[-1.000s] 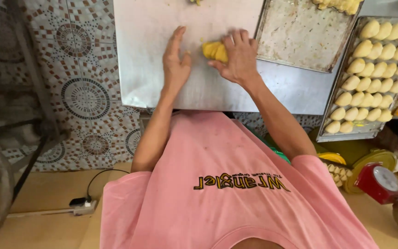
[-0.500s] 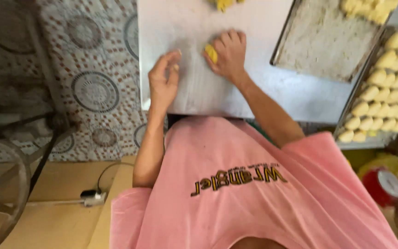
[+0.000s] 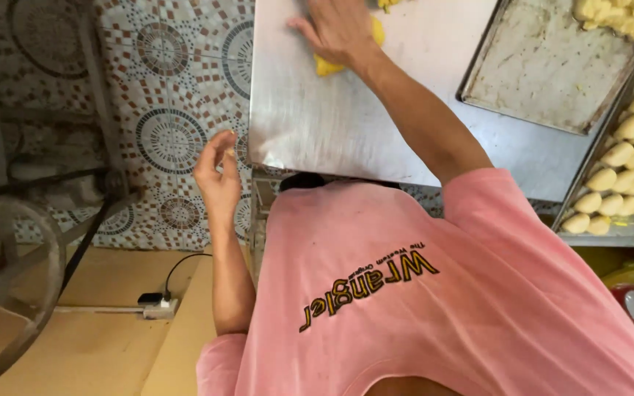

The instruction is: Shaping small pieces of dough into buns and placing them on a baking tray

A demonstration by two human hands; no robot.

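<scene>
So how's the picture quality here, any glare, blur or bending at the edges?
Head view: soft glare streaks the steel table near its front edge. The left hand, off the table, looks slightly motion-blurred, and the right hand, pressing yellow dough, is cut off by the top edge. Wide-angle distortion tilts the table and the tray of dough pieces. Lighting is even, shadows faint.

Two hands show: the left hand (image 3: pixel 218 176) held off the table edge and the right hand (image 3: pixel 339 29) flat on one yellow dough piece (image 3: pixel 328 64). Two metal trays sit on the steel table (image 3: pixel 317 125): a floured tray (image 3: pixel 544 66) and a side tray (image 3: pixel 610 220). The side tray's shaped dough pieces (image 3: pixel 618 180) run past the frame edge, about fourteen showing.
</scene>
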